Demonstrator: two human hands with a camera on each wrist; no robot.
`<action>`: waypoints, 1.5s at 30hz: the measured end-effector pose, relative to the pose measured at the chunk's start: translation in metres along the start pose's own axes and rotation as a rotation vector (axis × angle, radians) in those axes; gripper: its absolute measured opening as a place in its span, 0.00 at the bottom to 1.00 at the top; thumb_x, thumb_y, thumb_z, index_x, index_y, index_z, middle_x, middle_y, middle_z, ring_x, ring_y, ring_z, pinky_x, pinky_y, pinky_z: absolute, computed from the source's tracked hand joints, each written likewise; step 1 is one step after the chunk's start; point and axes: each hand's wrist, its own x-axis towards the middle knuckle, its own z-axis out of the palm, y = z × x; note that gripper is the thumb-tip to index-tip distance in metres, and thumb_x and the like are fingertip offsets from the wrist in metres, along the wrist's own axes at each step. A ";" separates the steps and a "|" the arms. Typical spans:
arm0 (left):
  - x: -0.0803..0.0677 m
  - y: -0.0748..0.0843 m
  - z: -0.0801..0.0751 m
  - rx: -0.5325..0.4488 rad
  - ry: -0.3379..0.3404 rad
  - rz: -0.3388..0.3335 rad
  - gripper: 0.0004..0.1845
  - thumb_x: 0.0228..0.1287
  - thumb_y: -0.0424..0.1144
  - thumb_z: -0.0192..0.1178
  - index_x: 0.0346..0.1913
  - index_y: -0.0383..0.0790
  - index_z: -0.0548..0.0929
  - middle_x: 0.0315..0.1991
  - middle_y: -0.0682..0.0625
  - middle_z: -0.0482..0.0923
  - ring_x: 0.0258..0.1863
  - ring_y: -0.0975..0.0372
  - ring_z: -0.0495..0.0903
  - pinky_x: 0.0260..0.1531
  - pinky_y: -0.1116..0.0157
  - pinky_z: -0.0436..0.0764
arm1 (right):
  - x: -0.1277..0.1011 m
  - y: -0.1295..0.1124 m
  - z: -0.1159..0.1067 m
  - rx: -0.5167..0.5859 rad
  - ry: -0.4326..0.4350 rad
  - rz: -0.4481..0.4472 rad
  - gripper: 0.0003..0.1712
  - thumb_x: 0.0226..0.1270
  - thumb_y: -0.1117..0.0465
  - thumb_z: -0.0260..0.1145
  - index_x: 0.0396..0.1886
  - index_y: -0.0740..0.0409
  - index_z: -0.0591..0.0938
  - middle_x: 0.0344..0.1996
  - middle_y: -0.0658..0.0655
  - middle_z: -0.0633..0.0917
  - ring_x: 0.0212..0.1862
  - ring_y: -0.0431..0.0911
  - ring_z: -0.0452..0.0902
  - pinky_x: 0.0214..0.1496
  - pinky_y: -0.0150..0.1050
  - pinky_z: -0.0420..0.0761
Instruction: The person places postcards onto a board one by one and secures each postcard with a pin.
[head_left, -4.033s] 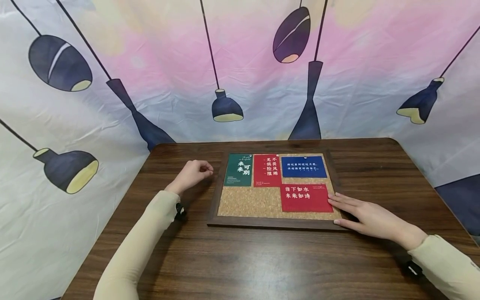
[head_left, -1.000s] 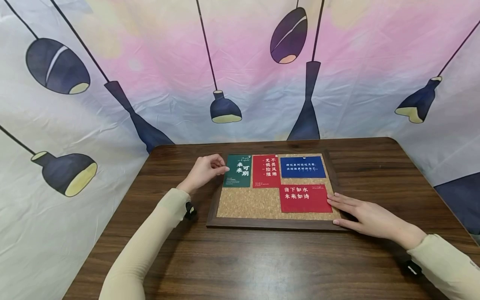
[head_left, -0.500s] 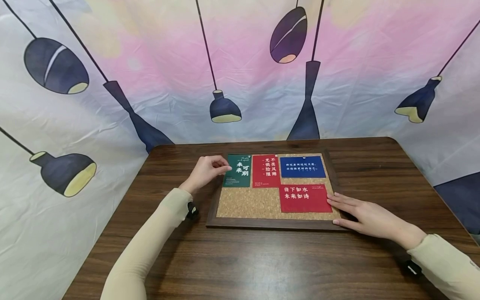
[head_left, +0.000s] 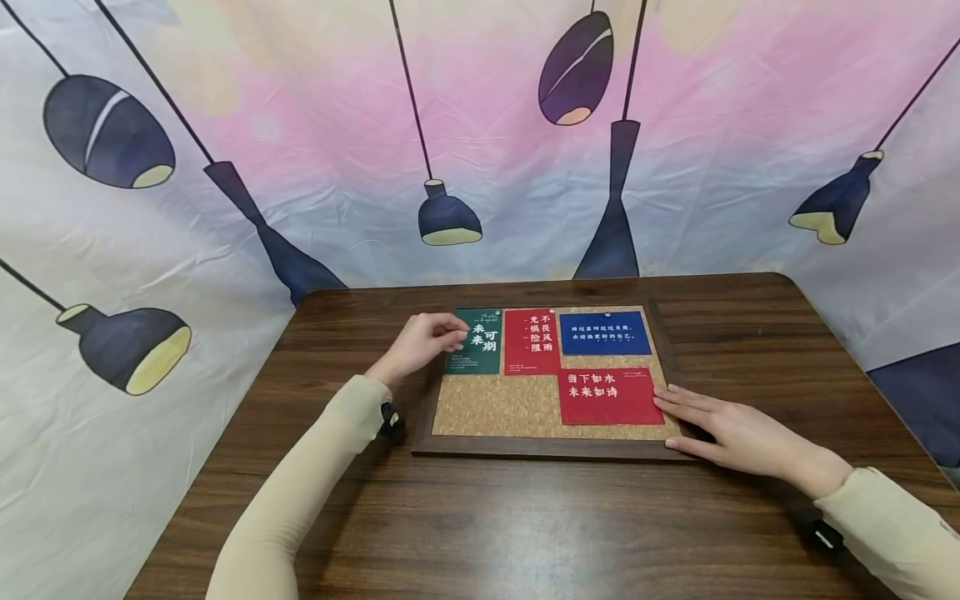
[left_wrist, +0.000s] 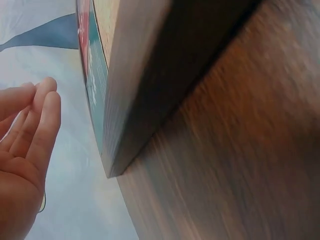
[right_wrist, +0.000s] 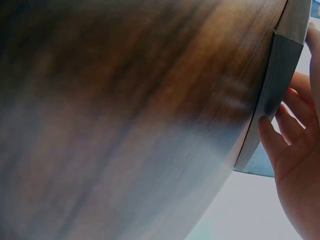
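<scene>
A cork board [head_left: 495, 408] with a dark wooden frame lies on the table. Over the left part of its green card [head_left: 483, 350] is my left hand [head_left: 420, 343], thumb and index fingertips brought together; whether something tiny is between them is hidden. The left wrist view shows this hand [left_wrist: 27, 150] above the board, other fingers only slightly bent. My right hand [head_left: 742, 435] rests on the board's right frame, fingertips at the edge of the lower red card [head_left: 611, 408]. In the right wrist view, its thumb [right_wrist: 270, 137] touches the frame's side.
An upright red card [head_left: 532, 354] and a blue card [head_left: 603, 343] also lie on the cork, with small pins at their top edges. The wooden table [head_left: 525, 525] extends around the board. Behind it hangs a cloth backdrop [head_left: 337, 125] printed with lamps.
My left hand has moved right, from beside the board's left edge to over the green card, thumb and index fingertips together throughout. The right hand and the cards stay where they were.
</scene>
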 end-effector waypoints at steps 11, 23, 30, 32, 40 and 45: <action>0.012 0.011 0.014 -0.069 -0.042 -0.009 0.14 0.75 0.33 0.57 0.56 0.29 0.83 0.47 0.33 0.82 0.41 0.45 0.85 0.44 0.55 0.85 | -0.001 0.000 0.000 -0.001 -0.008 0.008 0.35 0.69 0.40 0.67 0.69 0.53 0.78 0.69 0.54 0.76 0.67 0.53 0.74 0.52 0.49 0.83; 0.029 0.024 0.041 -0.106 -0.078 -0.050 0.12 0.75 0.36 0.59 0.52 0.30 0.82 0.42 0.39 0.84 0.40 0.51 0.85 0.43 0.60 0.86 | 0.000 0.000 0.000 0.005 -0.004 0.021 0.35 0.69 0.40 0.67 0.68 0.53 0.79 0.68 0.54 0.76 0.67 0.53 0.73 0.54 0.49 0.82; 0.038 0.034 0.056 -0.068 -0.147 -0.007 0.12 0.76 0.35 0.57 0.52 0.29 0.81 0.45 0.39 0.82 0.40 0.54 0.86 0.42 0.61 0.86 | 0.000 -0.001 0.000 -0.008 0.013 -0.008 0.34 0.68 0.42 0.68 0.67 0.56 0.79 0.68 0.56 0.76 0.66 0.54 0.74 0.52 0.49 0.83; 0.041 0.036 0.060 -0.063 -0.155 0.007 0.11 0.76 0.34 0.57 0.52 0.30 0.81 0.45 0.39 0.82 0.41 0.55 0.86 0.42 0.62 0.86 | 0.000 -0.001 0.000 -0.014 0.020 -0.017 0.34 0.68 0.42 0.69 0.67 0.56 0.79 0.67 0.56 0.77 0.66 0.54 0.75 0.52 0.49 0.83; 0.052 0.049 0.074 -0.065 -0.177 0.043 0.10 0.74 0.33 0.59 0.51 0.31 0.82 0.45 0.40 0.82 0.41 0.55 0.86 0.43 0.63 0.85 | 0.001 -0.002 -0.001 -0.036 0.045 -0.041 0.34 0.66 0.44 0.71 0.66 0.58 0.80 0.66 0.58 0.78 0.64 0.54 0.76 0.50 0.48 0.84; 0.061 0.056 0.086 -0.059 -0.200 0.055 0.09 0.75 0.33 0.58 0.50 0.31 0.82 0.43 0.42 0.83 0.40 0.54 0.86 0.42 0.65 0.85 | 0.001 -0.002 0.000 -0.032 0.036 -0.034 0.34 0.66 0.42 0.70 0.65 0.58 0.81 0.66 0.58 0.78 0.65 0.54 0.76 0.50 0.48 0.84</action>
